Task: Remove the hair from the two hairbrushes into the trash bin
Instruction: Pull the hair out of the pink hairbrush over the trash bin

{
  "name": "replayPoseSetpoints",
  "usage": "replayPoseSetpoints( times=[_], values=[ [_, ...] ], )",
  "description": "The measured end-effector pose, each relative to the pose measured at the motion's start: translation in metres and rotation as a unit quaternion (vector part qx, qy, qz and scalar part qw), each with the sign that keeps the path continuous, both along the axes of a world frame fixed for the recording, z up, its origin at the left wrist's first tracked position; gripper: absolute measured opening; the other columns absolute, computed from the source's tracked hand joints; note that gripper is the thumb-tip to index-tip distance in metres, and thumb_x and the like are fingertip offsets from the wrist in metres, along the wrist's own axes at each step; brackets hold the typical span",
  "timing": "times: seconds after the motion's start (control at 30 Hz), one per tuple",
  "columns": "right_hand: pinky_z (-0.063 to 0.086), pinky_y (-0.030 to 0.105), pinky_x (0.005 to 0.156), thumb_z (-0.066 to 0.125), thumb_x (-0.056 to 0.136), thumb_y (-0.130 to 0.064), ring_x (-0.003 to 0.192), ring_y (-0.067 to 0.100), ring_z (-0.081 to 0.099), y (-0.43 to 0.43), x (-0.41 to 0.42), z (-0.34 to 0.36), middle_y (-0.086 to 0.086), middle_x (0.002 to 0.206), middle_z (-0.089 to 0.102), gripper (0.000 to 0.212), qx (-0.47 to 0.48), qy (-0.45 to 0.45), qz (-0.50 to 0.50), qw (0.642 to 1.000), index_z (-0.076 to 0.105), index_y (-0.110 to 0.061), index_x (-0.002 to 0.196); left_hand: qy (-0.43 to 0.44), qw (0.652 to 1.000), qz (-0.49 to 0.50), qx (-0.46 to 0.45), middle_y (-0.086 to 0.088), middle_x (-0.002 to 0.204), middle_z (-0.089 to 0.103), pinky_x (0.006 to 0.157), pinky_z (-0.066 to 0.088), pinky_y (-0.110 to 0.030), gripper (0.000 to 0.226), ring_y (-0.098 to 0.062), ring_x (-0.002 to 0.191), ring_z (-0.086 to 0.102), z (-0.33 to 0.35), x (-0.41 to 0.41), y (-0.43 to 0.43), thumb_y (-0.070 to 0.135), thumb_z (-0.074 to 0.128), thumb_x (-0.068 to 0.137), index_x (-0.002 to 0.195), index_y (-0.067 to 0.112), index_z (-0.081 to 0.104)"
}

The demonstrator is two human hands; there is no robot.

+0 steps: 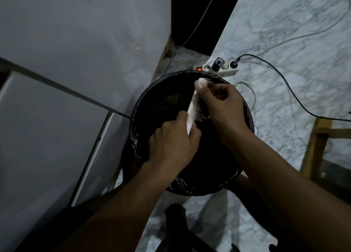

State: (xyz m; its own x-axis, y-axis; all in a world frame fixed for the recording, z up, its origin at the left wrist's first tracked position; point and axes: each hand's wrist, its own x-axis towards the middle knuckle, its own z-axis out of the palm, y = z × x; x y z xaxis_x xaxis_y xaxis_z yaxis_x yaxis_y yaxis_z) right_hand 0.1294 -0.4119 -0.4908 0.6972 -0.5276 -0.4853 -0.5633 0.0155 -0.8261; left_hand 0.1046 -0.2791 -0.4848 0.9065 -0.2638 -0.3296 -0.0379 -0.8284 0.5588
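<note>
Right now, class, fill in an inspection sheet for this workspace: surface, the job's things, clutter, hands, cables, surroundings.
Surface: marbled floor, dimly lit.
Job's things: white hairbrush held over the black trash bin, bristles facing right; only one brush seen; bin lined with a black bag.
Clutter: nothing seen beyond the cables.
Hands: left hand grips the brush handle; right hand has fingers at the bristles; whether it pinches hair cannot be told.
Cables: power strip behind the bin, red switch lit, plugs in; black cable trails right.
Surroundings: grey cabinet on the left, wooden frame on the right.
</note>
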Motion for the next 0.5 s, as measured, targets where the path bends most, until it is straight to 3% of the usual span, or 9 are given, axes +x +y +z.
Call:
replayPoseSetpoints(
  times=[0.1,0.2,0.3,0.4,0.5],
  values=[
    [0.059,0.045,0.081,0.077,0.078,-0.051,0.081,0.017,0.073,-0.0029,-0.0027,-0.0038,0.000,0.082,0.075,0.035,-0.096,-0.019,0.011,0.995,0.067,-0.017,0.083,0.004,1.000,-0.004,-0.004,-0.001,0.083,0.060,0.060,0.039,-0.034,0.024,-0.030,0.072,0.060,-0.0003,-0.0019,-0.0019,0.045,0.047,0.098,0.091,0.026,0.036],
    [0.058,0.039,0.071,0.073,0.087,-0.043,0.070,0.016,0.068,-0.0082,-0.0022,-0.0054,0.003,0.075,0.074,0.034,-0.101,-0.016,0.010,0.995,0.067,-0.010,0.080,0.016,0.999,0.010,-0.028,0.002,0.075,0.055,0.058,0.042,-0.035,0.026,-0.027,0.066,0.057,-0.0019,-0.0017,-0.0021,0.045,0.048,0.097,0.085,0.025,0.038],
    [0.062,0.046,0.077,0.066,0.093,-0.037,0.083,0.025,0.076,-0.0092,-0.0027,-0.0054,0.008,0.086,0.078,0.028,-0.064,-0.011,0.001,0.998,0.072,-0.009,0.094,0.025,0.998,0.028,-0.046,0.000,0.072,0.056,0.057,0.043,-0.035,0.027,-0.028,0.066,0.059,-0.0032,0.0013,-0.0016,0.044,0.048,0.096,0.080,0.026,0.037],
    [0.064,0.043,0.073,0.059,0.100,-0.023,0.095,0.027,0.076,-0.0045,-0.0012,0.0005,0.010,0.100,0.077,0.022,0.085,-0.022,-0.033,0.996,0.069,-0.007,0.110,0.031,0.997,0.059,-0.050,0.000,0.071,0.058,0.055,0.043,-0.034,0.027,-0.027,0.065,0.060,-0.0044,0.0057,0.0007,0.042,0.048,0.097,0.077,0.026,0.038],
    [0.062,0.041,0.085,0.071,0.086,-0.045,0.100,0.012,0.074,-0.0024,-0.0006,0.0013,-0.004,0.108,0.075,0.043,0.079,-0.021,0.017,0.997,0.065,-0.018,0.119,0.008,0.999,0.039,-0.025,-0.005,0.081,0.064,0.061,0.053,-0.041,0.023,-0.032,0.071,0.064,-0.0045,0.0040,0.0004,0.043,0.046,0.098,0.088,0.023,0.041]
  ],
)
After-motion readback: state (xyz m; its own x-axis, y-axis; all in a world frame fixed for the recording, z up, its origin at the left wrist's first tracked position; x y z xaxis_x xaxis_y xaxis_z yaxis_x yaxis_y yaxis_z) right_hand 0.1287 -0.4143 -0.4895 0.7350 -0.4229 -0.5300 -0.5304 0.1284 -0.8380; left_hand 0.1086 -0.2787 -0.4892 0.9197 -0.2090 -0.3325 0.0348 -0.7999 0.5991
